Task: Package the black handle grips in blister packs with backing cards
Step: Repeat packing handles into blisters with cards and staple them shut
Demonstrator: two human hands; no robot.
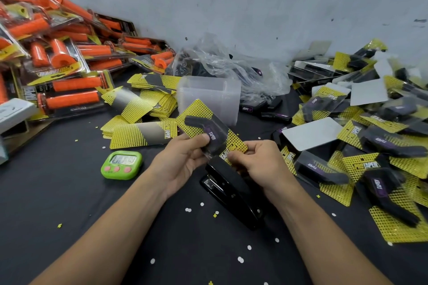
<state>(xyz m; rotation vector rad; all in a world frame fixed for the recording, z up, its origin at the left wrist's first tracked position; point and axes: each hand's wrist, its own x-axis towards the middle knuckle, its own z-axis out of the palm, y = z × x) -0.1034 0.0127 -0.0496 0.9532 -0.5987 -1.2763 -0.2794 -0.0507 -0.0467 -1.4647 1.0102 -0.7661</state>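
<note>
Blister pack (214, 133) held at centre, just above black stapler (231, 190) on dark table (92, 203). Black handle grip (196, 122) seen inside clear shell, yellow backing card (196, 110) behind it. Pack's side pinched by left hand (183, 164), thumb on top. Card's lower end pinched by curled fingers of right hand (257, 164). Layers probably squared up this way for stapling. Loose backing cards (139, 132) and empty blister stack (208, 92) kept near, beyond hands. Finished packs (347, 169) heaped at right. Green timer (121, 165) placed left of stapler.
</note>
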